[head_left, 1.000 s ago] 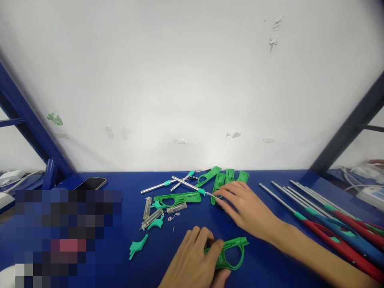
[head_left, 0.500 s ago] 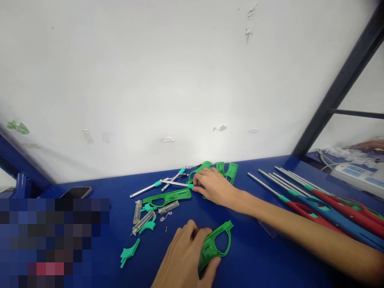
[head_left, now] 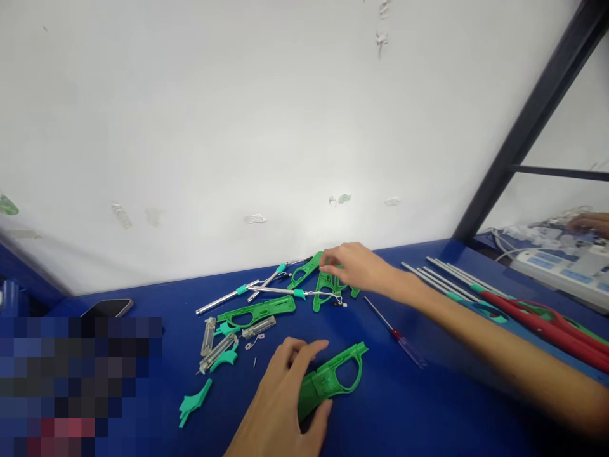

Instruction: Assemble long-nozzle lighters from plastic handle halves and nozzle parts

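My left hand [head_left: 280, 403] lies around a green half-casing [head_left: 335, 377] with a ring-shaped trigger opening. Its index finger is lifted off and its thumb rests by the lower edge. At the back, my right hand [head_left: 356, 266] hovers with curled fingers a little apart, over a green half-casing [head_left: 328, 285]; the contact is partly hidden. Just left of it lies a metal lighter tube [head_left: 273, 290] with a teal collar and thin wires. Another green half-casing [head_left: 259, 311] lies in front of the tubes.
Clear fuel tanks [head_left: 216, 352] and teal triggers [head_left: 195, 400] lie at the left. A screwdriver [head_left: 402, 343] is right of centre. Several assembled lighters [head_left: 523, 311] lie at the right, near a power strip [head_left: 566, 273]. A phone [head_left: 107, 309] sits at the far left, before the wall.
My right hand has let go of the metal tube and moved up and back. My left hand has loosened around the half-casing. The screwdriver is uncovered, and the view has shifted right.
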{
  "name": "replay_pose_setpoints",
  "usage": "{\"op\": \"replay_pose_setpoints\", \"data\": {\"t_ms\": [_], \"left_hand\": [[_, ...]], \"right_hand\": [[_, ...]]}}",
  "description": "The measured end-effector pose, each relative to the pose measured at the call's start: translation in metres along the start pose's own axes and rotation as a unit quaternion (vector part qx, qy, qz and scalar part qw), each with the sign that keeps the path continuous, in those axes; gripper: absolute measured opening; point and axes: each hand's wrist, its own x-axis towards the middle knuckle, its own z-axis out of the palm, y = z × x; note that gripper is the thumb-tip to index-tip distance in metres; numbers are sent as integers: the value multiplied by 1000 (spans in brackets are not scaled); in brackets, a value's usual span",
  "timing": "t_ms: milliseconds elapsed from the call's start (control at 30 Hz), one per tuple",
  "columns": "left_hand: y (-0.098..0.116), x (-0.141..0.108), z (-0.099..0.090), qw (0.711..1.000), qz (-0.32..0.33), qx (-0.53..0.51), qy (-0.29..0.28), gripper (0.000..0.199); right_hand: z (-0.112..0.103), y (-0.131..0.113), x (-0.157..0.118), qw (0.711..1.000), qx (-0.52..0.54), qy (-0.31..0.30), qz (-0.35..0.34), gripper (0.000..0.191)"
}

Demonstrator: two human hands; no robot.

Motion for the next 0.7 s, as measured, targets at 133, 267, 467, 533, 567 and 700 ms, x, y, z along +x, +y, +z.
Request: {"op": "replay_pose_setpoints", "data": {"t_ms": [133,267,467,533,567,700], "left_hand": [[1,0,-4,1000,7,-28,6,67],[2,0,-4,999,-1,-43,11,58],[3,-1,1,997,-2,-59,50,46],[3,0,1,997,-2,-61,51,46],[3,0,1,997,-2,-60,50,45],[3,0,0,997,-3,-61,45,45]], "right_hand": [[-10,46,-9,998,-16,-63,2,30],[-6,70,-17,993,-26,-111,-6,31],[2,74,-18,989,-5,-148,-22,32],[0,74,-18,988,8,-153,-27,31],[-2,74,-18,988,15,-152,-29,30],[-16,73,-15,989,38,-141,-38,30]]}}
